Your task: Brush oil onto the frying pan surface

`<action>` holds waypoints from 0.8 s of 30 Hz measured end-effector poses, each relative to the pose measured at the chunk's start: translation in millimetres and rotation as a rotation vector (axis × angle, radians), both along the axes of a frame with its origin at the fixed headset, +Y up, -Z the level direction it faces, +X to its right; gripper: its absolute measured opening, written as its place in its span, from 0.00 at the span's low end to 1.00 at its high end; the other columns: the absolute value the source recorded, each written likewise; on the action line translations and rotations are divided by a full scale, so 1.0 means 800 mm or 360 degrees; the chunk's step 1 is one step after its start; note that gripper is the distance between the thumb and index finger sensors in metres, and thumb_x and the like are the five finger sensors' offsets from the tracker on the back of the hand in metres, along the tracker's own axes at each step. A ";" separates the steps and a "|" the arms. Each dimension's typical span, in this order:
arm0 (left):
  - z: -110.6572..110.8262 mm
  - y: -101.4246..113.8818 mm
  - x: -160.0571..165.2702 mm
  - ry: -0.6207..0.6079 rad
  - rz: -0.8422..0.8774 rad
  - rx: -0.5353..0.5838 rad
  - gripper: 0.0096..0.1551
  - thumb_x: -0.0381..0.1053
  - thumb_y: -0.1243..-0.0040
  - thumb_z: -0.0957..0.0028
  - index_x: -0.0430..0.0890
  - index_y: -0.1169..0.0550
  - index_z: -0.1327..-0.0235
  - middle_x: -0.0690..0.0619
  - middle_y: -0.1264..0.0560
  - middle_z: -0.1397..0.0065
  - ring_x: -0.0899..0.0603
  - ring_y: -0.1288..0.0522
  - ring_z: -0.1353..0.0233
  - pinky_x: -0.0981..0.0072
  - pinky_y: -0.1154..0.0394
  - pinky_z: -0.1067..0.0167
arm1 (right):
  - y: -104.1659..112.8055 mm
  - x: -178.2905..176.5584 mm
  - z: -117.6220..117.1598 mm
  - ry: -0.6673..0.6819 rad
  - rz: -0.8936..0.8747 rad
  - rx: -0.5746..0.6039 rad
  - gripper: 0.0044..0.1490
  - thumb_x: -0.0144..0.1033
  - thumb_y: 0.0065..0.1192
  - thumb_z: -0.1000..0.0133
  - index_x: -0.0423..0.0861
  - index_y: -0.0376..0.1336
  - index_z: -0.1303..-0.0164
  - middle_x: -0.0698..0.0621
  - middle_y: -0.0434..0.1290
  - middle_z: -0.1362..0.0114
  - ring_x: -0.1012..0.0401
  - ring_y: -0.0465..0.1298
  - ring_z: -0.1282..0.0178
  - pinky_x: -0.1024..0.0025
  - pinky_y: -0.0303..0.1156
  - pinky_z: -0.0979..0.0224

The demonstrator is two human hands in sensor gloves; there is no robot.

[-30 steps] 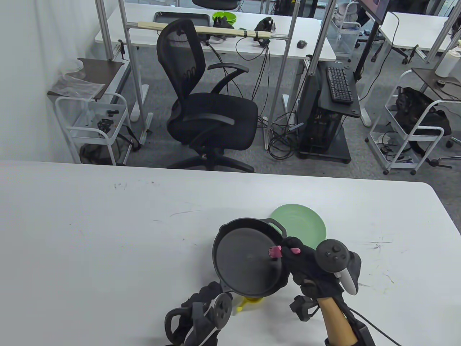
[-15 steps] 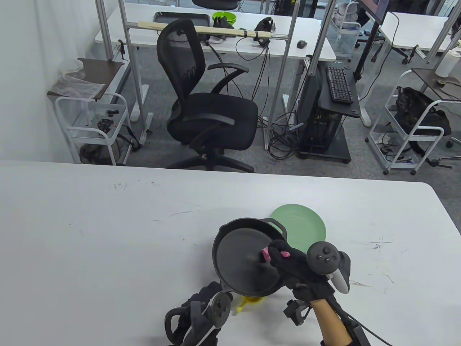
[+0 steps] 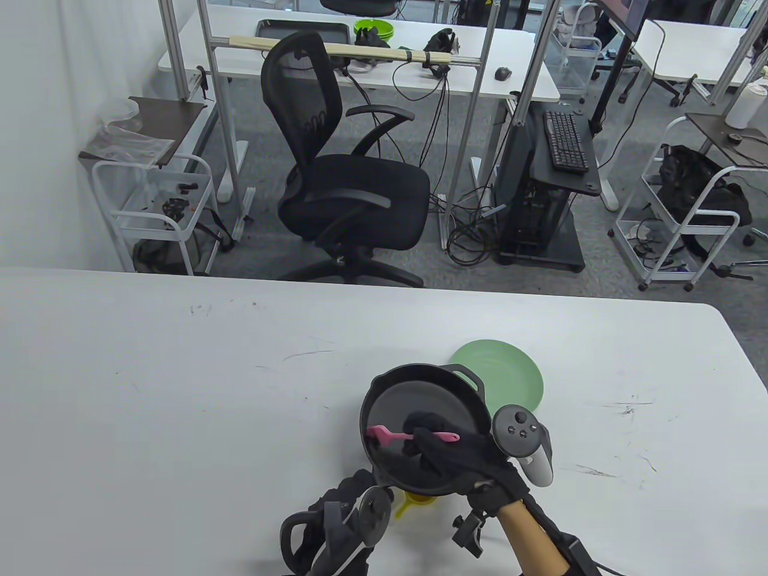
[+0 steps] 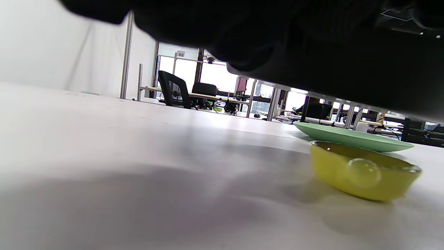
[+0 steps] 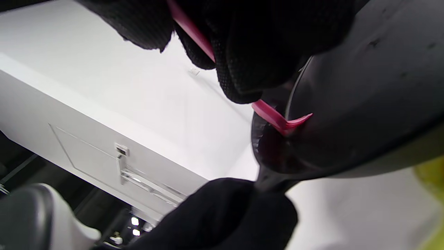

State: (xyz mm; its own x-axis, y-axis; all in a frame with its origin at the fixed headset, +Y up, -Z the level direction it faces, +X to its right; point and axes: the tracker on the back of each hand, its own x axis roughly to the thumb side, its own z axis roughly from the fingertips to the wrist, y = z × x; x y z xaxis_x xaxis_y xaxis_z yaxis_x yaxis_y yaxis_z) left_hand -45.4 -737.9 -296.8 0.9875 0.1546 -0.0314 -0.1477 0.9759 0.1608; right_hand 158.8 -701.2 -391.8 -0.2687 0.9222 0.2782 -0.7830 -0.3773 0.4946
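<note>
Low in the centre of the table view, the black frying pan (image 3: 423,420) is held tilted above the white surface (image 3: 180,390), its far rim overlapping the green plate (image 3: 510,375). The left hand (image 3: 342,516), at the bottom edge, grips the pan's handle with curled fingers. The right hand (image 3: 456,459) reaches over the pan, its fingers (image 5: 249,52) pinching the pink brush (image 3: 399,436), whose head touches the pan's inner left side. A yellow bowl (image 4: 362,172) sits on the surface under the pan.
</note>
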 end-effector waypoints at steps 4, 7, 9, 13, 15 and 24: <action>0.000 0.000 -0.001 0.0005 -0.0008 0.0002 0.35 0.67 0.43 0.47 0.43 0.20 0.40 0.56 0.15 0.64 0.52 0.18 0.71 0.60 0.18 0.72 | -0.002 -0.003 0.000 0.0006 0.0036 -0.0042 0.33 0.49 0.52 0.30 0.44 0.55 0.18 0.34 0.73 0.27 0.49 0.78 0.46 0.61 0.76 0.48; 0.000 0.001 -0.004 0.0036 -0.0006 0.0013 0.35 0.67 0.42 0.48 0.43 0.20 0.40 0.55 0.15 0.64 0.52 0.18 0.71 0.60 0.19 0.72 | 0.002 0.006 -0.002 -0.0177 0.0210 0.0074 0.33 0.47 0.54 0.30 0.40 0.58 0.20 0.32 0.75 0.31 0.50 0.79 0.49 0.61 0.77 0.51; 0.000 0.001 -0.006 0.0039 0.0024 0.0005 0.35 0.67 0.42 0.47 0.43 0.20 0.40 0.55 0.15 0.64 0.52 0.18 0.71 0.60 0.19 0.72 | 0.006 0.014 -0.003 -0.0254 0.0290 0.0120 0.32 0.47 0.54 0.30 0.41 0.58 0.21 0.33 0.76 0.32 0.50 0.79 0.50 0.62 0.77 0.52; 0.000 0.002 -0.006 0.0042 0.0010 0.0012 0.35 0.67 0.42 0.47 0.42 0.20 0.40 0.55 0.15 0.64 0.52 0.18 0.71 0.60 0.19 0.72 | 0.013 0.032 -0.006 -0.0385 0.0327 0.0106 0.32 0.45 0.55 0.30 0.39 0.59 0.22 0.31 0.76 0.34 0.50 0.79 0.51 0.62 0.77 0.53; 0.000 0.002 -0.007 0.0041 0.0013 0.0010 0.35 0.67 0.42 0.48 0.43 0.20 0.40 0.55 0.15 0.64 0.52 0.18 0.71 0.60 0.19 0.72 | 0.016 0.042 -0.009 -0.0423 0.0372 0.0122 0.31 0.45 0.56 0.30 0.39 0.60 0.23 0.32 0.77 0.35 0.50 0.79 0.52 0.62 0.77 0.53; 0.000 0.003 -0.008 0.0049 0.0014 0.0018 0.35 0.67 0.42 0.48 0.42 0.20 0.40 0.55 0.15 0.64 0.52 0.18 0.71 0.60 0.19 0.72 | 0.024 0.072 -0.016 -0.0603 0.0495 0.0143 0.31 0.44 0.57 0.30 0.38 0.60 0.23 0.30 0.76 0.36 0.50 0.79 0.52 0.62 0.77 0.53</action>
State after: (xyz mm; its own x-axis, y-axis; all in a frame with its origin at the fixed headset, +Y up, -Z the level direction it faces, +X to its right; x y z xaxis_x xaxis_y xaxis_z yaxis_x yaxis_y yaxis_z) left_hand -51.8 -735.7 -296.6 0.9847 0.1639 -0.0600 -0.1512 0.9727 0.1762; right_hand 216.5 -681.8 -404.3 -0.6248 0.7591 0.1826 -0.7449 -0.6497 0.1518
